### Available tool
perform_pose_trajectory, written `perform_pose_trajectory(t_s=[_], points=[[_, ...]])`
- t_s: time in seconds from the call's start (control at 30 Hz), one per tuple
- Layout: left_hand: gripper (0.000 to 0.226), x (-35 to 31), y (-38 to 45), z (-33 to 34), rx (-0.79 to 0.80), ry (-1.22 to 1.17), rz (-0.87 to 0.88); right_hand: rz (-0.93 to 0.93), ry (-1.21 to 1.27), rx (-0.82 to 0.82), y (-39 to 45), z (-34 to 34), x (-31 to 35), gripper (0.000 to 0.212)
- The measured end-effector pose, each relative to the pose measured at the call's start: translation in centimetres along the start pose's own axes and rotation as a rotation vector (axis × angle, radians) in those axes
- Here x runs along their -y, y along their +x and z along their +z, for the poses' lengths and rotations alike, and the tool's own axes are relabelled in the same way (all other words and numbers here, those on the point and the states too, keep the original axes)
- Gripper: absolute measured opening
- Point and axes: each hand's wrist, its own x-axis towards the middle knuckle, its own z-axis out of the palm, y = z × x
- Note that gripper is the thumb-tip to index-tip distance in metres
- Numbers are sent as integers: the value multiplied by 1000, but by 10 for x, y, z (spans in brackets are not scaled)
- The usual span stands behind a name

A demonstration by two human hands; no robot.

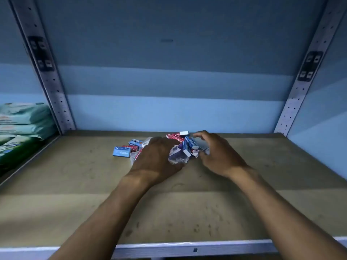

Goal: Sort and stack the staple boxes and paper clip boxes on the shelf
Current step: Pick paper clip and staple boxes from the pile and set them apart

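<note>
Worn brown board, scuffed and speckled, makes up the shelf I am reaching into, with a flat blue wall behind it. The landmark is the pile of small boxes near the back of that board, and both my hands are at it.

My left hand lies palm down over the pile's near left part, fingers bent down into the boxes; I cannot tell whether it has hold of anything. My right hand is at the pile's right edge, fingers curled with the thumb and fingertips close against a blue box standing on edge; a firm grip is not clear to me.

Between the hands sits a crumpled whitish wrapper with purple print. Red boxes and one small white-ended box lie at the pile's far side. Just left of the pile, a flat light-blue rectangular box lies label up, with a red one and another blue one touching behind it.

Well to the left of the pile, past a perforated grey metal upright, soft green and white packets are stacked. A matching upright stands far right.
</note>
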Motion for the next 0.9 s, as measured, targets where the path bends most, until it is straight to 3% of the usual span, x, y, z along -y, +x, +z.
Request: perform_pose_trajectory(t_s=[0.17,0.37,0.57,0.7,0.9], points=[[56,11,20,20,-43,24,125,-32,-90,-3,9,13,-8,53],[67,15,25,33,34,21,58,-15,-143,-92,14,20,-16,51],[53,4,24,33,8,-7,-49,-12,-103,-215,14,21,-12,38],[39,6,28,39,-52,-30,-8,-9,-99,-195,7,17,-6,33],[55,3,26,38,-30,66,79,55,-89,-217,-1,9,5,33]])
